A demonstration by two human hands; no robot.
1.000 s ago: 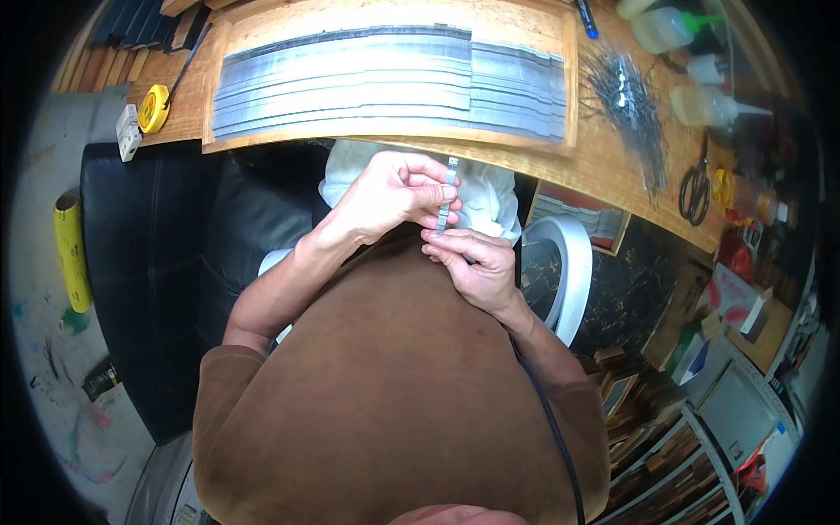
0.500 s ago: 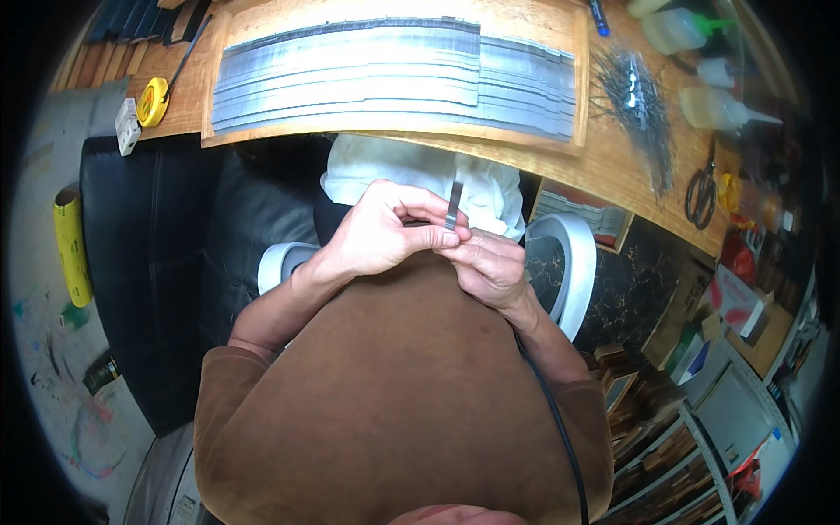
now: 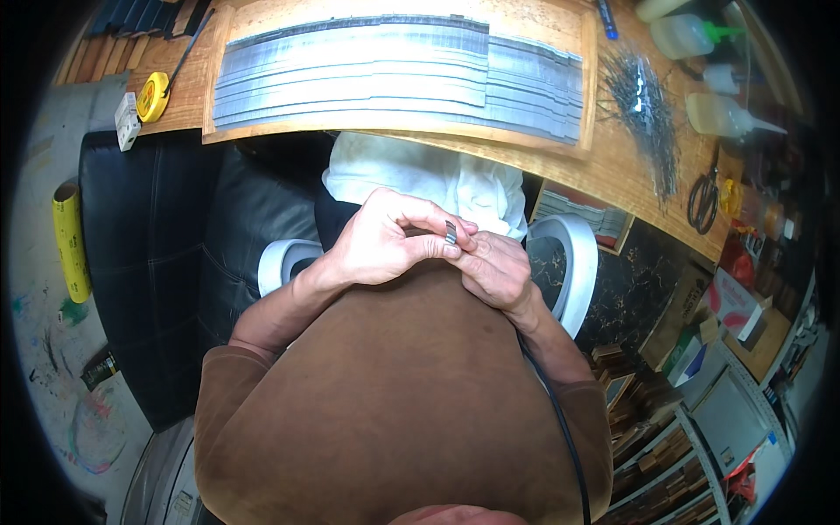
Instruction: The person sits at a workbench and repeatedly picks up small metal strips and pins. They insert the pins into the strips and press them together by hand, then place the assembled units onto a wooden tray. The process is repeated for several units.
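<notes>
A small, thin metal strip [image 3: 451, 233], grey with a shiny band, stands up between the thumb and curled index finger of my left hand [image 3: 376, 238]. Only a short length of it shows; its lower part is hidden by the fingers. My right hand [image 3: 500, 269] is closed, its fingertips touching those of my left beside the strip. Whatever lies inside the right-hand pinch is covered. Both hands are held in front of my chest, above my lap, where a white cloth [image 3: 385, 166] is spread.
Ahead, a wooden tray [image 3: 210, 105] on the workbench holds overlapping rows of grey strips [image 3: 350, 83]. Thin dark wires [image 3: 646, 109], scissors [image 3: 703, 201] and plastic bottles [image 3: 717, 115] lie at the right. A yellow tape measure [image 3: 153, 96] sits at the left; chair armrests [image 3: 573, 280] flank me.
Less of the metal strip shows above my fingers than before. My left index finger has shifted around it, while both hands stay close together in nearly the same place.
</notes>
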